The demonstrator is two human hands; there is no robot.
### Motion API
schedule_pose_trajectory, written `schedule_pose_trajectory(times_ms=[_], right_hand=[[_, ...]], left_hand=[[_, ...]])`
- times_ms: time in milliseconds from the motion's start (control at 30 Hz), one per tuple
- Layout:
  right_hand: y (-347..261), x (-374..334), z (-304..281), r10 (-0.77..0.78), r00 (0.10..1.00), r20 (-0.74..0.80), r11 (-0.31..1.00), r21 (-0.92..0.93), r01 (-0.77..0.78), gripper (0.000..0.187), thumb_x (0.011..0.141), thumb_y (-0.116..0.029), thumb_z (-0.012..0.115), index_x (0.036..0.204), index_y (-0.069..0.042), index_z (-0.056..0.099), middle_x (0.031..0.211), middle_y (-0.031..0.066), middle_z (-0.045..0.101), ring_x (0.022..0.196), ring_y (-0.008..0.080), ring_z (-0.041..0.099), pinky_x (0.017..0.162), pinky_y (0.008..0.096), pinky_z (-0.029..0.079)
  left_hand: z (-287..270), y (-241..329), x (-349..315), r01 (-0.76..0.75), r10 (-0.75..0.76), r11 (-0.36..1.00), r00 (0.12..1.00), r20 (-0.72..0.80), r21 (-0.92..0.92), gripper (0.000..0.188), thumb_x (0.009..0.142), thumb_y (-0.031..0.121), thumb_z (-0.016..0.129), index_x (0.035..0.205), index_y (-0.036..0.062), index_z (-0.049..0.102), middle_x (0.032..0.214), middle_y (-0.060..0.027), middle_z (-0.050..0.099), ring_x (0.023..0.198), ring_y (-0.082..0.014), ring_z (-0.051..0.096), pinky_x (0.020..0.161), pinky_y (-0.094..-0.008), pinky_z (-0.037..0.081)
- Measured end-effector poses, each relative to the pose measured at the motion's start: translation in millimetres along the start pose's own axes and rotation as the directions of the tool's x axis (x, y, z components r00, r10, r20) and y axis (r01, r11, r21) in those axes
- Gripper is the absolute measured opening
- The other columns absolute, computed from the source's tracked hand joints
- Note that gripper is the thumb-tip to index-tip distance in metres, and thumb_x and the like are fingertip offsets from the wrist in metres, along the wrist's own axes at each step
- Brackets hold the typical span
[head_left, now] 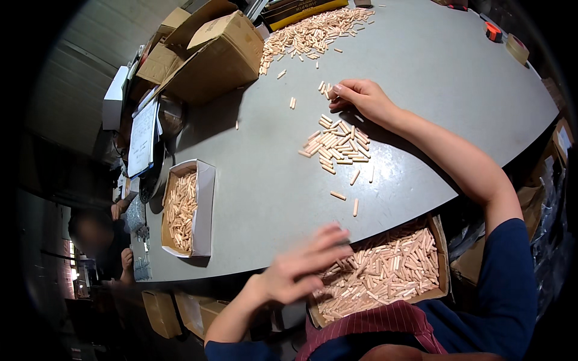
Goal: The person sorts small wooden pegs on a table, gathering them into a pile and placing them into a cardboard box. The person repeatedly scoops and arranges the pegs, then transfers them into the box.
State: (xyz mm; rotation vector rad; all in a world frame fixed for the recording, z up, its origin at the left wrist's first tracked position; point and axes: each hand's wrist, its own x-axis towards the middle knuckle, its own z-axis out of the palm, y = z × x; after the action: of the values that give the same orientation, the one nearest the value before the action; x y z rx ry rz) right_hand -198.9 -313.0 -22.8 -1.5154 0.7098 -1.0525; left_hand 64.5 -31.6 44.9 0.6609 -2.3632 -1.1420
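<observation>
Nearest, at half past four from the middle of the view, a cardboard box (444, 256) full of small wooden pegs (391, 271) sits against the striped apron (373, 325), at the table's near edge. The left hand (301, 265), blurred, hovers at six o'clock by the box's left side, its thumb and fingers spread apart. Between eight and nine, on the grey table (253, 198), stands a white-sided box (206, 210) of pegs. A loose cluster of pegs (340, 144) lies at two o'clock, a few strays on its near side. Just past it, between one and two, the right hand (364, 99) is palm down with fingers curled, its tips at a small group of pegs (323, 88); I cannot tell whether they clamp one. Farther off, a brown carton (223, 60) stands at eleven, a large peg heap (313, 36) spreads at twelve, and a tape roll (516, 49) rests at two.
</observation>
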Motion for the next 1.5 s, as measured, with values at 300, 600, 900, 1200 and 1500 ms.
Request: schedule_pose_trajectory(times_ms=[300,600,900,1200,1500], right_hand=[[-9.8,-3.6,3.5,-0.023,0.997,-0.073,1.000,-0.004,0.022,0.037,0.113,-0.031,0.054,0.129,0.001,0.062,0.114,0.0085,0.067,0.103,0.0145,0.070,0.092,0.0293,0.058],[-11.3,0.4,7.4,0.085,0.992,-0.098,0.987,0.147,-0.070,0.037,0.112,-0.035,0.056,0.123,0.000,0.064,0.106,0.0091,0.068,0.097,0.0135,0.069,0.089,0.0275,0.058],[-2.5,2.5,3.3,0.055,0.996,-0.066,0.998,0.008,-0.054,0.033,0.111,-0.030,0.056,0.116,0.001,0.067,0.106,0.0070,0.069,0.098,0.0127,0.069,0.089,0.0280,0.058],[8.9,5.4,4.1,-0.140,0.986,-0.086,0.990,0.009,0.142,0.018,0.098,-0.014,0.063,0.101,0.001,0.073,0.093,0.0080,0.072,0.085,0.0145,0.070,0.081,0.0305,0.057],[-6.9,0.4,7.9,-0.069,0.997,-0.043,0.987,-0.146,0.062,0.020,0.104,-0.011,0.061,0.116,0.003,0.068,0.105,0.0090,0.071,0.093,0.0145,0.070,0.086,0.0301,0.059]], left_hand=[[-97.1,-155.2,20.3,0.760,-0.265,0.465,0.609,-0.748,0.454,0.080,0.108,0.047,0.050,0.160,-0.0093,0.029,0.168,-0.0374,0.017,0.159,-0.0510,0.012,0.129,-0.0553,0.013],[-204.0,-235.9,81.0,0.717,-0.285,0.512,0.661,-0.694,0.473,0.082,0.107,0.053,0.047,0.157,-0.0097,0.034,0.155,-0.0374,0.043,0.147,-0.0511,0.038,0.125,-0.0531,0.025],[-122.4,-155.9,118.7,0.296,-0.195,0.941,0.872,-0.449,0.167,0.057,0.093,0.018,0.068,0.146,0.0005,0.057,0.149,-0.0188,0.060,0.137,-0.0296,0.058,0.116,-0.0391,0.042],[-78.7,-117.9,101.5,0.378,-0.098,0.862,0.779,-0.620,0.338,0.010,0.095,0.006,0.070,0.101,-0.0013,0.070,0.128,-0.0158,0.070,0.103,-0.0213,0.069,0.092,-0.0322,0.054],[-71.7,-102.9,64.3,0.415,-0.037,0.838,0.692,-0.721,0.355,0.008,0.102,0.007,0.064,0.105,0.0006,0.068,0.123,-0.0143,0.070,0.109,-0.0204,0.068,0.096,-0.0325,0.051]])
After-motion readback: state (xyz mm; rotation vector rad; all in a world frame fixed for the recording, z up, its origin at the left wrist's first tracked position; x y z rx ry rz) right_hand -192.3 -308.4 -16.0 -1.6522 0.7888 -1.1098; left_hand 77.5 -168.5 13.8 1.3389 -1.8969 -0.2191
